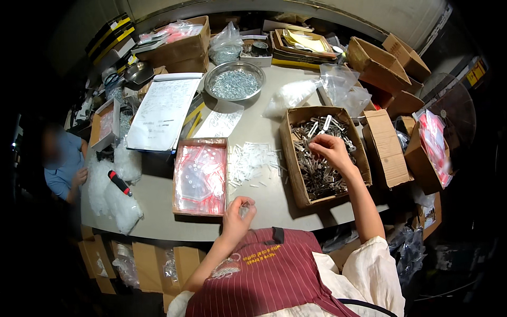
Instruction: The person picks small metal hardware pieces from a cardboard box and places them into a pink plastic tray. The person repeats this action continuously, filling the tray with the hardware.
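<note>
My right hand reaches over a cardboard box of small flat metal parts. Its thumb and fingers are pinched together just above the pile; whatever is between them is too small to tell. A shinier metal piece lies near the fingertips. Close to the table's front edge, my left hand is curled closed around a small see-through piece, seemingly plastic. Beside it stands a shallow box of clear, red-edged plastic bags. Small white strips are spread on the table between the two boxes.
A metal bowl of small shiny hardware stands farther back. Left of it are a paper pad and a red-and-black tool on white plastic bags. Cardboard boxes crowd the right. Another person is at the far left.
</note>
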`<action>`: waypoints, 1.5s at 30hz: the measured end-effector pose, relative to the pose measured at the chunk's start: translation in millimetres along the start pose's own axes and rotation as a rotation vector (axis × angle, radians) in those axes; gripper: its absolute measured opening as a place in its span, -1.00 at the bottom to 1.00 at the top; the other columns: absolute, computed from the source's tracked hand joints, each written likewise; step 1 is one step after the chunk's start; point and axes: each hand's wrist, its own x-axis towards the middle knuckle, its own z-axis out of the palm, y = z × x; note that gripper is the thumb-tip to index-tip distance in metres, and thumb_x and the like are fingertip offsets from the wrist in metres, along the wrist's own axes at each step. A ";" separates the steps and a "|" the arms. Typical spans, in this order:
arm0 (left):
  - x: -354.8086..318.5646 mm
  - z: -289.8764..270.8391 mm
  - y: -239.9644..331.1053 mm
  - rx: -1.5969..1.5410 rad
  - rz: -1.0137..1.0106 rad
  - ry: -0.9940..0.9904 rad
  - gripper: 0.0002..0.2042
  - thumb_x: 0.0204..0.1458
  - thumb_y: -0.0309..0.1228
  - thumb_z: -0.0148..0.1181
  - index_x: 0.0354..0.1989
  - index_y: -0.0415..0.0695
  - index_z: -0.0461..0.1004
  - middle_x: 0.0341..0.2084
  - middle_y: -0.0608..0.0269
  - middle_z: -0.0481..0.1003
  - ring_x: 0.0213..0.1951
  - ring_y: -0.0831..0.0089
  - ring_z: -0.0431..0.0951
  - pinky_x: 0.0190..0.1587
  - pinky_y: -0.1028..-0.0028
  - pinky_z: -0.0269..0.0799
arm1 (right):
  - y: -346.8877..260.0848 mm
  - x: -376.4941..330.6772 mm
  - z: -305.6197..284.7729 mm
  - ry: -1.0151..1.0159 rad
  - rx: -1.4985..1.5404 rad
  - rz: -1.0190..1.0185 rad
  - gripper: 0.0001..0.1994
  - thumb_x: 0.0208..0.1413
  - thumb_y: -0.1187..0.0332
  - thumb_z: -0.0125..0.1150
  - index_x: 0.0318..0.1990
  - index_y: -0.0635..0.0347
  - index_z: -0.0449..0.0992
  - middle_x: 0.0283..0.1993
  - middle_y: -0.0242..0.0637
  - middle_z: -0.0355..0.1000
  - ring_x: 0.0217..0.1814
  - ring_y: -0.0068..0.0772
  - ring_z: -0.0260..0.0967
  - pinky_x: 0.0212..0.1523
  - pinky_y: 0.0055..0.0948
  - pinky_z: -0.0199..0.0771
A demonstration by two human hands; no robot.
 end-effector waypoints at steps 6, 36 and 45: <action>3.6 9.7 7.9 -0.018 0.006 -0.037 -0.82 0.12 -0.42 0.29 -0.16 -0.20 0.52 -0.28 0.13 0.57 -0.17 0.22 0.57 -0.05 0.30 0.47 | 36.0 -34.1 -11.3 -0.019 -0.686 -0.021 -0.78 0.07 0.26 0.28 -0.31 0.27 0.59 -0.44 0.00 0.53 -0.39 0.06 0.52 -0.30 -0.12 0.51; 4.1 2.9 12.0 0.102 0.092 0.041 -0.80 0.09 -0.48 0.31 -0.12 -0.20 0.52 -0.24 0.11 0.58 -0.13 0.19 0.60 -0.04 0.28 0.49 | -41.8 -60.8 54.4 -0.027 -0.177 -0.060 -0.79 0.22 0.34 0.27 -0.11 0.29 0.50 -0.38 -0.12 0.48 -0.41 -0.25 0.48 -0.37 -0.34 0.46; 7.1 13.4 11.7 0.198 0.112 0.023 -0.76 -0.02 -0.54 0.23 -0.15 -0.16 0.43 -0.27 0.03 0.52 -0.08 -0.03 0.51 -0.06 0.10 0.44 | -78.1 -89.5 135.9 -0.256 -0.571 -0.431 -0.80 0.00 0.39 0.37 -0.24 0.19 0.51 -0.32 -0.14 0.46 -0.30 -0.03 0.51 -0.30 -0.17 0.51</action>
